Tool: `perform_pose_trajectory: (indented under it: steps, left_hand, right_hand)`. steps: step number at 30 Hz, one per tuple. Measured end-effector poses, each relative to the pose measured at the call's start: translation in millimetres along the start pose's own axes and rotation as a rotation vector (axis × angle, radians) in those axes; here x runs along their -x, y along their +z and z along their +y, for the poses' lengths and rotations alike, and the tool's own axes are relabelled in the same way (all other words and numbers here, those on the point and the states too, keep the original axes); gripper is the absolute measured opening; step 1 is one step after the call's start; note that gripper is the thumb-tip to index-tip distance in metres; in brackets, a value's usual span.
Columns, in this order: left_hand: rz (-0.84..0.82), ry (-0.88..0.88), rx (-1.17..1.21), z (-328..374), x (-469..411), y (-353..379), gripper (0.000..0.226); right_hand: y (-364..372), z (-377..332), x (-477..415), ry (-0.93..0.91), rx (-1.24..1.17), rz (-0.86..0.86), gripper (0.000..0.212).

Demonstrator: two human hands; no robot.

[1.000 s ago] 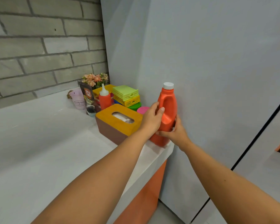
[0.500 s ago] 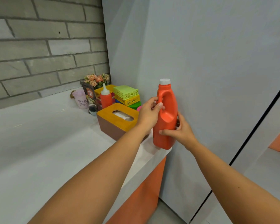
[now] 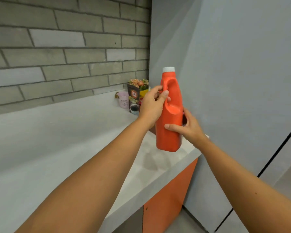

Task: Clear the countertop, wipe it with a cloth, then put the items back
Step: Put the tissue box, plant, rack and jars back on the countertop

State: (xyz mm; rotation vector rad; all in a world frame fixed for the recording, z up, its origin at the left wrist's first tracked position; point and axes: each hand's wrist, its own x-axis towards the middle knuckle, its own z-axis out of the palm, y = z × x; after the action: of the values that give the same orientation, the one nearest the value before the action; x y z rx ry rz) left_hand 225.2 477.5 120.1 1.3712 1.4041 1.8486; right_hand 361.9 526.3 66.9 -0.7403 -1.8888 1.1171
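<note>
Orange plastic, white cap (image 3: 168,69): the bottle (image 3: 170,140) is held up in both hands, upright with a slight lean, over the right end of the counter (image 3: 65,157). Its base is clear of the surface, and a faint shadow (image 3: 151,163) lies on the counter below it.

The left hand (image 3: 152,106) grasps the handle (image 3: 165,84) near the top, fingers curled through the opening and thumb laid on the front. The right hand (image 3: 189,127) clasps the lower body from the right, thumb across the front and fingers wrapped behind, out of sight.

A grey panel (image 3: 233,81) stands just to the right of the bottle and closes off that end of the counter. Behind runs a grey brick wall (image 3: 57,56).

In the far corner where the wall meets the panel sits a cluster of things, partly hidden by the left hand and the bottle: a pink cup (image 3: 123,100), a dark pouch (image 3: 133,95) standing beside it, a small pot (image 3: 134,108) in front of the pouch, flowers (image 3: 139,82) at the back, and a yellow thing (image 3: 144,93) of which only a corner shows. What else lies behind the hand cannot be told.

Below the counter's edge is an orange cabinet (image 3: 166,204) front.
</note>
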Motion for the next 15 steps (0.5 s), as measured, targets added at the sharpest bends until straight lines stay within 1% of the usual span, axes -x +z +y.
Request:
perform_pose_trajectory:
  steps: [3,8,13,15]
  left_hand:
    - [0.06,-0.015,-0.042,10.4,27.4,-65.2,0.024]
    - [0.2,-0.038,-0.146,26.5,74.3,-180.3,0.031]
    - [0.327,-0.056,-0.225,43.7,123.9,-287.9,0.032]
    - [0.375,-0.067,-0.253,49.2,143.0,-325.6,0.03]
  right_hand:
    - [62.2,-18.7,8.4,-0.035,-0.024,-0.074,0.083]
    - [172.2,-53.6,24.5,-0.067,-0.045,-0.22,0.086]
    - [279.7,-92.0,46.1,-0.115,-0.072,-0.349,0.078]
    - [319.5,-103.9,55.7,-0.128,-0.082,-0.396,0.083]
